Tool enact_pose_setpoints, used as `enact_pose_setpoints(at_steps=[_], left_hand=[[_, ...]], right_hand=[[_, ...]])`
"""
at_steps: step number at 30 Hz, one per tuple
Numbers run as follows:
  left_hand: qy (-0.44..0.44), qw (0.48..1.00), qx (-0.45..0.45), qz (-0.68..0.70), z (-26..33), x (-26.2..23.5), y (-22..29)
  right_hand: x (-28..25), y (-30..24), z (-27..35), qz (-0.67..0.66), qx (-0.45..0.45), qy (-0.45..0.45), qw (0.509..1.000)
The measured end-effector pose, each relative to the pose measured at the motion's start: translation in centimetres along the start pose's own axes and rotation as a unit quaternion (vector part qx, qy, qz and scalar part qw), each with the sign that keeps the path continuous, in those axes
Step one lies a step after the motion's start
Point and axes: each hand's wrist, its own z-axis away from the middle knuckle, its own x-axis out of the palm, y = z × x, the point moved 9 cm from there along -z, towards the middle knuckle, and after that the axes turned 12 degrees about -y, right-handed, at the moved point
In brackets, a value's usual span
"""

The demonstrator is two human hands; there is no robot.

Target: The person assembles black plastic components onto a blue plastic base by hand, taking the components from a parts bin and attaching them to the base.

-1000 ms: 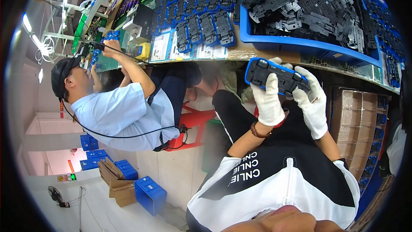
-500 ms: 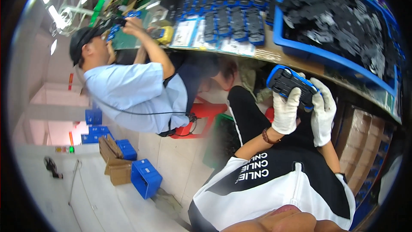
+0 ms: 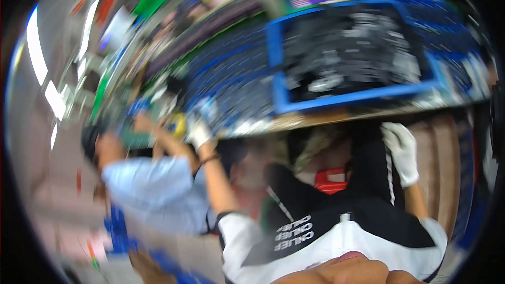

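Observation:
My left hand point(image 3: 199, 132), in a white glove, reaches out to the table's front edge on the left. Motion smears its fingers, so whether they hold anything cannot be made out. Just beyond it are a pale blue and white patch point(image 3: 206, 108) and rows of blue-and-black car-shaped pieces point(image 3: 239, 97). My right hand point(image 3: 403, 153), also gloved in white, is low beside my right thigh, below the table edge. Its fingers are stretched out and slightly bent, with nothing visible in them.
A large blue bin point(image 3: 275, 68) full of black parts stands on the table ahead. To the left, a co-worker in a light blue shirt point(image 3: 152, 189) works at the same table, near a yellow object point(image 3: 179, 124). Brown cartons point(image 3: 439, 163) are stacked on my right.
Both hands were together around a blue-and-black car-shaped piece. My left hand has swung left to the table; my right has dropped slightly, without the piece. The view has turned.

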Motion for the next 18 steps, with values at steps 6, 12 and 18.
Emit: enact_pose_setpoints(at_steps=[6,12,18], left_hand=[[0.026,0.775,-0.139,0.615,-3.1,8.2,-8.1],[0.027,0.871,-0.232,0.432,-2.5,0.5,-1.9],[0.238,0.815,-0.169,0.5,2.9,-11.9,2.2]], right_hand=[[-13.6,3.2,4.2,0.184,0.002,0.285,0.941],[-26.2,10.7,4.5,0.34,0.113,0.394,0.847],[-30.4,17.9,-0.6,0.415,0.153,0.297,0.846]])
